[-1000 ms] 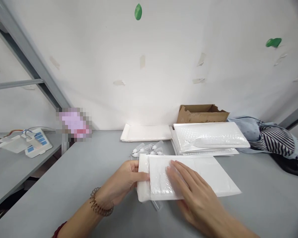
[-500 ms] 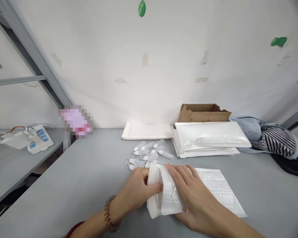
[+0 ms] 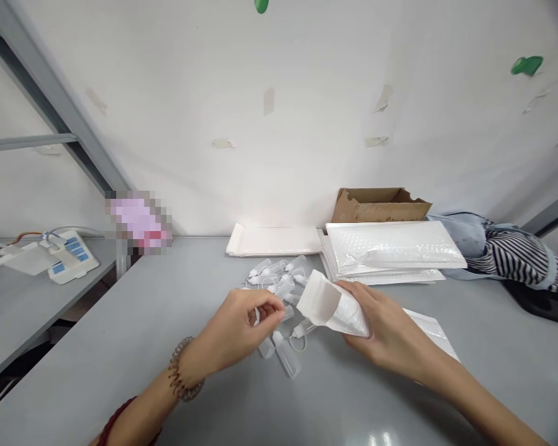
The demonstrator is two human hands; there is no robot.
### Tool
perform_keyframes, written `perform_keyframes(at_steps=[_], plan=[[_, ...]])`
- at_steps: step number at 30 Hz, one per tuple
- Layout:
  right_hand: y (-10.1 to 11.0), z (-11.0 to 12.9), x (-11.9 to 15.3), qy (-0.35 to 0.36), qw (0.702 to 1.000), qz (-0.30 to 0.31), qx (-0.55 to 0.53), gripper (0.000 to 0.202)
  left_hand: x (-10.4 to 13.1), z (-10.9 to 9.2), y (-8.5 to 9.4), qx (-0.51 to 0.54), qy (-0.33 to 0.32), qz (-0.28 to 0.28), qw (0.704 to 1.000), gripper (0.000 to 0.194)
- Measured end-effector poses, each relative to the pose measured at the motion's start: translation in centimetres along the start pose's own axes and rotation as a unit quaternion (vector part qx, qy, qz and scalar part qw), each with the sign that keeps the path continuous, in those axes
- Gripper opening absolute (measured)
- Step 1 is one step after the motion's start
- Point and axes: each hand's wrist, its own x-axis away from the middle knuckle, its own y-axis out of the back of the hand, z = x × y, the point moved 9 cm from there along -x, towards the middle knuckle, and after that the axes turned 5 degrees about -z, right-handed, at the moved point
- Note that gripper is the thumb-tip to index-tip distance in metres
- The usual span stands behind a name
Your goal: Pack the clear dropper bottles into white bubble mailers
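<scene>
My right hand (image 3: 376, 322) grips a white bubble mailer (image 3: 346, 311), tilted with its open mouth toward the left. Beside it, my left hand (image 3: 242, 325) is closed with fingertips pinched together; whatever it may hold is too small to make out. Several small clear plastic bottles (image 3: 286, 356) with white caps lie on the grey table under and between the hands. More of them (image 3: 270, 271) are heaped just behind. Partly hidden by my right forearm, another white mailer (image 3: 430, 328) lies flat.
Stacked bubble mailers (image 3: 390, 248) sit at the back right, before a cardboard box (image 3: 381, 212). Flat white mailers (image 3: 279, 240) lie at the back middle. Striped cloth (image 3: 516, 251) rests at the right. A white device with blue buttons (image 3: 77, 257) stands on the left table.
My left hand has come out of the mailer and moved left. The mailer is now tilted in my right hand, its mouth raised. Bottles now lie nearer the front, below the mailer.
</scene>
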Motion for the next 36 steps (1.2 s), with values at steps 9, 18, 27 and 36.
perform_keyframes(at_steps=[9, 18, 27, 36], plan=[[-1.0, -0.4, 0.1, -0.010, 1.000, 0.023, 0.009, 0.041, 2.4, -1.8, -5.4, -0.211, -0.223, 0.162, 0.938, 0.022], [-2.5, -0.6, 0.2, -0.030, 0.997, 0.074, 0.010, 0.053, 2.9, -4.7, -4.4, 0.015, -0.207, 0.172, 0.963, 0.022], [-4.0, 1.1, 1.1, 0.000, 0.994, 0.108, 0.014, 0.050, 0.6, -1.3, -1.5, 0.035, -0.060, 0.026, 0.997, 0.022], [-4.3, 2.2, 1.4, 0.014, 0.993, 0.114, 0.009, 0.057, 1.4, -1.5, -3.7, -0.214, -0.185, -0.001, 0.959, 0.016]])
